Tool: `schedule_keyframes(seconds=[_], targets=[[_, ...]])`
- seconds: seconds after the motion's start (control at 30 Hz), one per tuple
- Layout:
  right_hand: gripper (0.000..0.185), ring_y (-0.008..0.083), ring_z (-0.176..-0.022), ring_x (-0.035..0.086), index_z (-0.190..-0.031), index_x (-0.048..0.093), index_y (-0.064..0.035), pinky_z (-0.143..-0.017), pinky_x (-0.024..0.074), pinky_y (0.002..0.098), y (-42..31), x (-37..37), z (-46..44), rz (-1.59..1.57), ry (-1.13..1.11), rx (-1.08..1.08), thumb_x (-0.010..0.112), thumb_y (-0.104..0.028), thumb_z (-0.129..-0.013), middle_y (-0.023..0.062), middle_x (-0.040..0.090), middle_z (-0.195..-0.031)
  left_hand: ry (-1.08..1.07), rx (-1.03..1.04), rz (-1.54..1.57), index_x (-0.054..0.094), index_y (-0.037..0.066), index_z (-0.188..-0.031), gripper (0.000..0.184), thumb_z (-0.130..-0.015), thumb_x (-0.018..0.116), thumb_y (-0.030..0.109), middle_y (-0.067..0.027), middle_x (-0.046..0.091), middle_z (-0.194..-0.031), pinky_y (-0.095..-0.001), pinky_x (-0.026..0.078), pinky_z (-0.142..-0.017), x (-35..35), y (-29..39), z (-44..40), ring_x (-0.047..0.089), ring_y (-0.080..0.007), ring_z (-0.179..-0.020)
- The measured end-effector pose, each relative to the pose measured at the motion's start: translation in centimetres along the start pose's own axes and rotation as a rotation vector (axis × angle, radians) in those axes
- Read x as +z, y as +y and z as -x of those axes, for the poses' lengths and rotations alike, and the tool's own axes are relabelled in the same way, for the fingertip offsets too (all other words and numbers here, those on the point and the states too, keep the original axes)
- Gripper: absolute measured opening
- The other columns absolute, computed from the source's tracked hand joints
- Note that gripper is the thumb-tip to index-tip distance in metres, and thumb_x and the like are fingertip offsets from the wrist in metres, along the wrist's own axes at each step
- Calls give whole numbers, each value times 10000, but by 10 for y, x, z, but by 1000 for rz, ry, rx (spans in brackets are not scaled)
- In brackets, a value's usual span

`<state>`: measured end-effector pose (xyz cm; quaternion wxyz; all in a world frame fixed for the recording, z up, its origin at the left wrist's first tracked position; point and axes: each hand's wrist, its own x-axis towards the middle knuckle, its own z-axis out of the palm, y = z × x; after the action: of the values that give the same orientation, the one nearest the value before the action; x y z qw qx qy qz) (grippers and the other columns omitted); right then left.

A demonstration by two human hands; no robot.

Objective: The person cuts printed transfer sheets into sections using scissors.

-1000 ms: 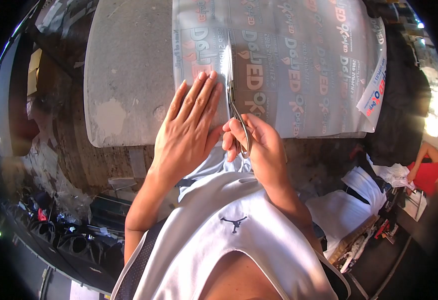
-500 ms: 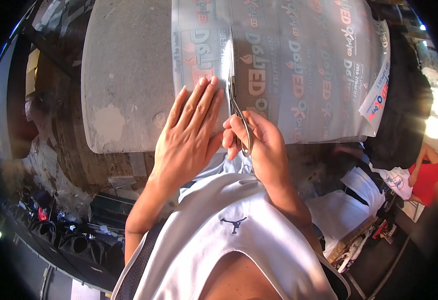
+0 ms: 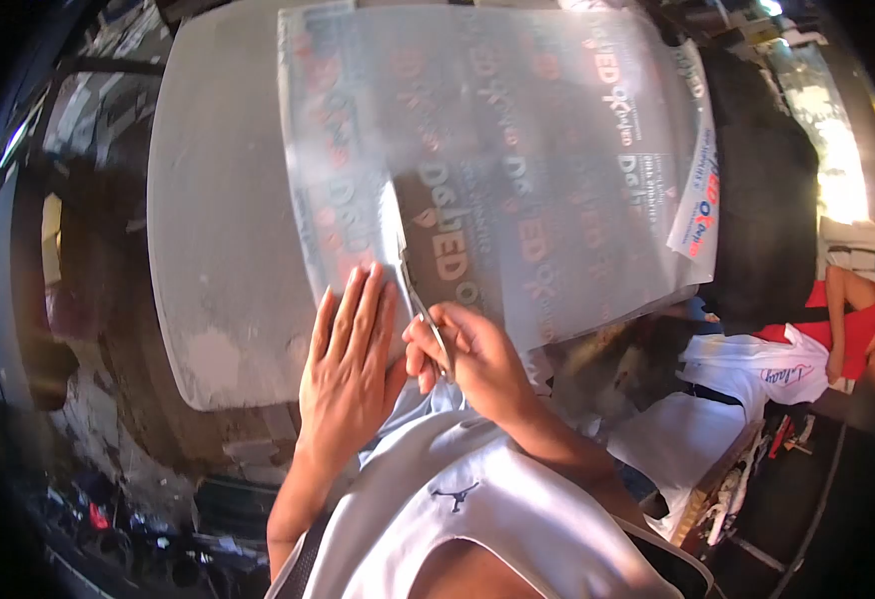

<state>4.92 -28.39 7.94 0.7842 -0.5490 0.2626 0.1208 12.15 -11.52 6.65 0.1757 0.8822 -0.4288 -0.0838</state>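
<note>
A translucent plastic sheet (image 3: 587, 200) printed with rows of red and blue lettering lies over a grey board (image 3: 223, 220). My left hand (image 3: 343, 374) rests flat on the sheet's left strip, fingers stretched forward. Just to its right, my right hand (image 3: 477, 364) grips a pair of metal scissors (image 3: 417, 297) by the handles. Their blades point away from me along a slit running up from the near edge of the sheet. The blade tips are hard to make out in the glare.
The board's rounded left side extends past the sheet. A printed flap (image 3: 695, 205) hangs at the sheet's right edge, beside dark fabric (image 3: 762, 190). A person in red (image 3: 862, 319) is at the right, near white cloth (image 3: 667, 449). Cluttered items lie lower left.
My view has shifted, so the sheet, board and both hands appear lower and further left, with more of the far edge showing. The hands keep about the same place on the sheet.
</note>
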Motion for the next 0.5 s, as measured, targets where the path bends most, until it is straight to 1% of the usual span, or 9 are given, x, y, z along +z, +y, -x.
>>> schedule_keyframes(seconds=[0.23,0.37,0.5], targets=[[264,120,-663,628,-1058,616,6,-636,517,253,0,-1,-6,-54,-37,-25,623,-257,-1085,74,650,-837,-28,-23,13,364,-9,-1595,756,-977,616,345,-171,325,-1688,-492,202,-1301,-5,0,1,263,-309,-1592],[260,117,-662,625,-1035,624,-13,-635,522,255,-2,-1,-8,-45,-24,-4,631,-269,-1081,69,652,-835,-37,-19,10,341,-13,-1604,773,-967,616,328,-179,313,-1691,-493,194,-1303,-7,1,2,261,-313,-1592],[260,114,-671,630,-1007,629,-31,-638,526,255,-5,-2,-11,17,-28,-11,629,-281,-1081,63,660,-833,-39,-15,30,353,-19,-1597,775,-971,614,356,-183,303,-1696,-486,188,-1305,-8,0,2,245,-315,-1597]])
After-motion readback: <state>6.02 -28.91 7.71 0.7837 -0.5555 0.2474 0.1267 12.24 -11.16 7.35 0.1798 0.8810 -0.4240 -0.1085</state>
